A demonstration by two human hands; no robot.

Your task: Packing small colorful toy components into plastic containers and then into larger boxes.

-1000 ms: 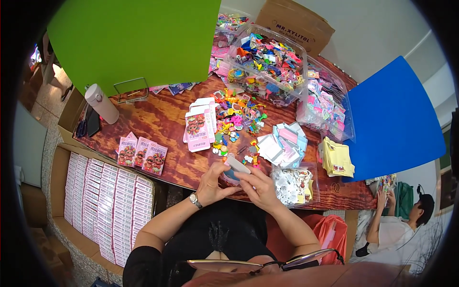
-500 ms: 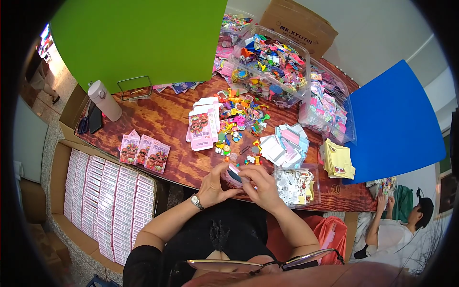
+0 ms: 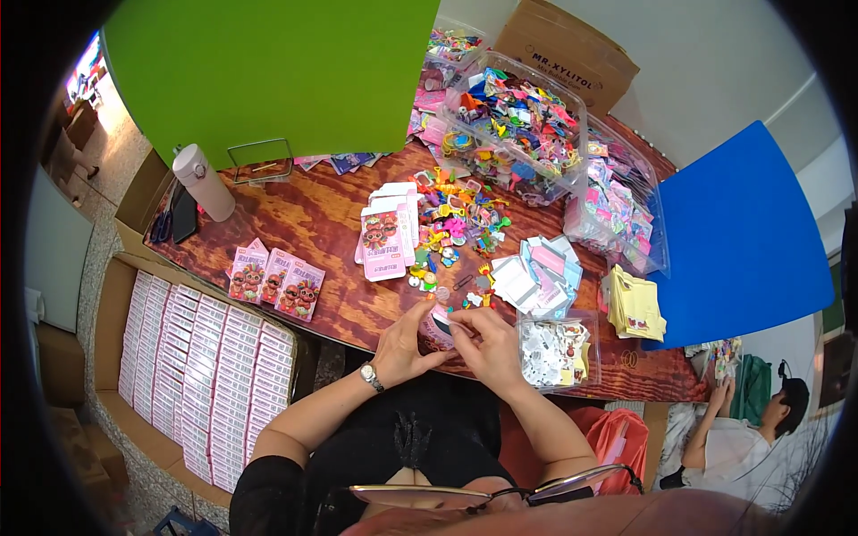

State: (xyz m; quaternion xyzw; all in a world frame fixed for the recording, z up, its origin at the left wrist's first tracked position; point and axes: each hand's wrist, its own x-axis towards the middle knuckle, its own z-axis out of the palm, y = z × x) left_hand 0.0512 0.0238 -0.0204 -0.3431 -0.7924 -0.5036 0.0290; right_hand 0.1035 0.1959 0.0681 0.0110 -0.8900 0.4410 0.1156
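Head view: left hand (image 3: pixel 404 344) and right hand (image 3: pixel 490 344) are meeting over the near edge of the table (image 3: pixel 322 214). Both are pinching a small packet (image 3: pixel 440 325), fingers curled and closed on it, left from its left side, right from its right. Packet is sitting between the fingertips, just beside a clear tub (image 3: pixel 559 353).

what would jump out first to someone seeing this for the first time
Probably the heap of bright small trinkets mid-table, with a clear bin of more behind it. At the near edge the left hand and right hand meet over a small pink packet. Rows of pink boxes fill a carton at the left.
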